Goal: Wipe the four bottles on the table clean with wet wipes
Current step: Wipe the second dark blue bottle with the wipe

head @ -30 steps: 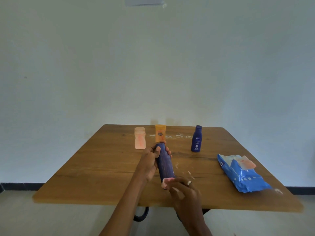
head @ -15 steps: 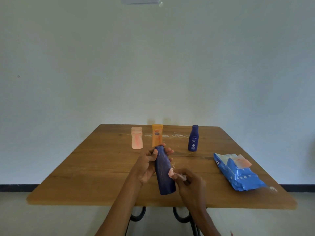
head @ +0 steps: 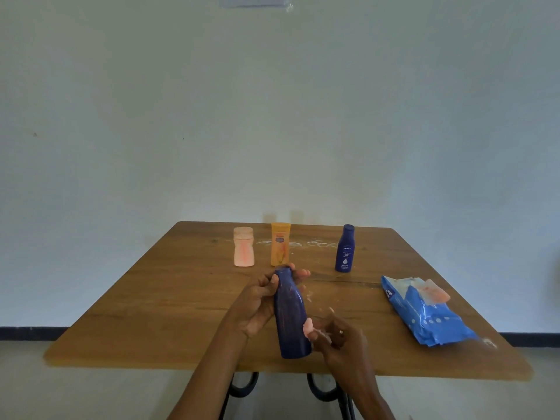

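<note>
Tall dark-blue plastic bottle held above wooden table, left hand wrapped round neck; right hand pinches, prob., pinkish wipe vs its side. Rotate btl, wipe w/ firm strokes.

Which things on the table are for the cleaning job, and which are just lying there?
For the job:
- big blue bottle, held in the left hand
- wet wipe, pinched in the right hand
- pink bottle
- orange bottle
- small blue bottle
- pack of wipes

Just there:
- white smears on the table
</note>
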{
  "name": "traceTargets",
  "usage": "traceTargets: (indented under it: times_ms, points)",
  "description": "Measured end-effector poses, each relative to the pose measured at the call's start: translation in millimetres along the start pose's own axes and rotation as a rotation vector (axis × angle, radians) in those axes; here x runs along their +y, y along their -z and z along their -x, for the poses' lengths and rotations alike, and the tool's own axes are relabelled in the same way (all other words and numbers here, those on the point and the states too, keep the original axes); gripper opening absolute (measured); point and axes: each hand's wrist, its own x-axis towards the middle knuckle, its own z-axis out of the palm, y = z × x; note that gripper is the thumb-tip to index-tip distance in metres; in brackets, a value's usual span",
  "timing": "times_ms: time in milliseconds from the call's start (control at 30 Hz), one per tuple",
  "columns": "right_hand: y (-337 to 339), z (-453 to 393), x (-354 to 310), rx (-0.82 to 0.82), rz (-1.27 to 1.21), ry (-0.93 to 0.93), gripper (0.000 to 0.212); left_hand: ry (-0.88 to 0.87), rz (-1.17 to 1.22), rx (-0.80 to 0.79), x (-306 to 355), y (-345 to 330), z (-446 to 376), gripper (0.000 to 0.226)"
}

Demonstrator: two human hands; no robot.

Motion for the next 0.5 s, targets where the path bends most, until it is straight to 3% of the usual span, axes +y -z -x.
traceTargets:
  times_ms: [100, 267, 400, 500]
  points:
    - [0.3, -9.5, -8.8, 0.036, 0.006, 0.006, 0.009, 0.032, -0.042, 0.014, -7.4, -2.1, -5.2, 0.041]
    - [3.8, -34.3, -36.9, 0.148, 0.062, 0.194, 0.008, 0.053, -0.169, -0.032, -13.7, -8.7, -6.6, 0.041]
    - [-0.7, -42.5, -46.1, 0.226, 0.066, 0.205, 0.017, 0.045, -0.159, 0.033, -18.5, -11.1, -5.8, 0.041]
    - [-1.7, -34.3, -33.5, 0.206, 0.08, 0.188, 0.011, 0.031, -0.147, 0.038, -15.6, -8.5, -6.5, 0.039]
